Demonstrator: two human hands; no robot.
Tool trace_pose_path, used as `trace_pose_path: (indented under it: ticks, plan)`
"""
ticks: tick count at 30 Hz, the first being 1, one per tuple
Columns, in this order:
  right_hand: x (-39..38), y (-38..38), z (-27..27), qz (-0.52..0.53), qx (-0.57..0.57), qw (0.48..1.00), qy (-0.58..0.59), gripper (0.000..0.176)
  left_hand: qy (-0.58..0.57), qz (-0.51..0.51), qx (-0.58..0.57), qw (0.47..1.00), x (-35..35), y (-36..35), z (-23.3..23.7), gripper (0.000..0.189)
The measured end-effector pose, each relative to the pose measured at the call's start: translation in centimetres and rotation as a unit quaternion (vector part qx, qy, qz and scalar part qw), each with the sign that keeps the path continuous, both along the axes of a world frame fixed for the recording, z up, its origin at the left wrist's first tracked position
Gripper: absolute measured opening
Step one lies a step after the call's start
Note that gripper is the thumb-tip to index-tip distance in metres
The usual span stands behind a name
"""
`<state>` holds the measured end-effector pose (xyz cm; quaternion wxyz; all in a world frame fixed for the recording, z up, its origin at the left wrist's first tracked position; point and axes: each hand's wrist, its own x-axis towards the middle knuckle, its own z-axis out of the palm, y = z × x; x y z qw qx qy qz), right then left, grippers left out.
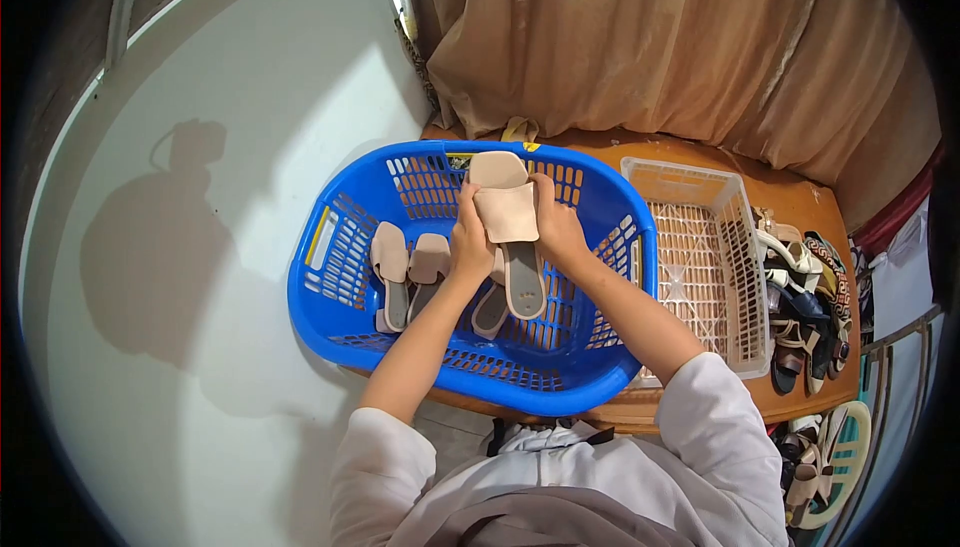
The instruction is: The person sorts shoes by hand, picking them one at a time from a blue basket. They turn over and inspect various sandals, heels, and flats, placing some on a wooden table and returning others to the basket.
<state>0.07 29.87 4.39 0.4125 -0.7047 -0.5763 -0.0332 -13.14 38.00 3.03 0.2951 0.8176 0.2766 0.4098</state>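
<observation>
Both my hands grip a beige slide sandal (508, 215) by the sides of its wide strap. Its toe points away from me and its grey insole shows toward the heel. My left hand (470, 235) is closed on the left edge, and my right hand (560, 225) is closed on the right edge. Below them is a blue plastic laundry basket (540, 402) with slotted walls. Inside it, at the left, a beige slide (389, 252) lies beside another beige slide (431, 259). Partly hidden under the held sandal is one more slide (489, 313).
A white plastic crate (745, 277) stands right of the basket on an orange-brown table (825, 237). Several assorted sandals (790, 347) are piled beyond it. More footwear sits on a cream chair (850, 467) at the lower right. A brown curtain (620, 37) hangs behind; a white wall (250, 347) is left.
</observation>
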Motion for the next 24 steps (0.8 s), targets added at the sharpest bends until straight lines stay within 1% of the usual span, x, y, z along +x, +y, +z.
trace_pose_path:
  ticks: [1,3,5,6,9,12,15,18,21,22,24]
  plan:
    - [0.2,0.0,-0.3,-0.004,-0.019,1.000,0.007,0.045,0.010,-0.003,-0.032,0.999,0.1,0.1,-0.4,0.062]
    - [0.3,-0.1,-0.4,-0.014,-0.057,0.998,0.021,0.043,0.008,0.002,0.010,1.000,0.1,0.2,-1.4,0.060]
    - [0.1,-0.4,-0.1,-0.025,-0.041,0.999,-0.018,0.041,0.020,0.003,0.033,0.999,0.0,0.1,-2.1,0.059]
    - [-0.1,-0.6,0.1,-0.030,-0.033,0.998,-0.037,0.040,0.034,0.001,0.035,0.999,-0.3,-0.1,-1.9,0.058]
    - [-0.8,-0.5,-0.1,-0.042,-0.058,0.997,-0.037,0.039,0.077,0.018,0.027,0.996,-0.7,-0.5,-0.9,0.056]
    - [-0.9,-0.6,0.6,-0.027,-0.094,0.995,-0.025,0.032,0.100,0.024,0.022,0.994,-0.9,-1.3,0.1,0.054]
    - [-0.6,-0.5,0.1,-0.015,-0.097,0.994,-0.056,0.017,0.105,0.035,0.036,0.993,-0.6,-1.1,0.2,0.054]
    - [-0.6,-0.1,-0.2,-0.012,-0.095,0.994,-0.046,0.016,0.086,0.035,0.027,0.995,-0.3,-0.8,0.4,0.052]
    - [-0.3,0.3,-0.7,0.010,-0.077,0.997,-0.003,0.013,0.072,0.035,-0.007,0.997,-0.1,-0.2,0.0,0.049]
    - [-0.3,0.4,-0.9,0.007,-0.091,0.996,-0.004,0.018,0.071,0.033,-0.020,0.997,0.0,0.0,-0.4,0.048]
    - [-0.2,0.4,-1.1,0.000,-0.120,0.993,-0.009,0.028,0.037,0.010,-0.002,0.999,0.2,0.7,-0.9,0.045]
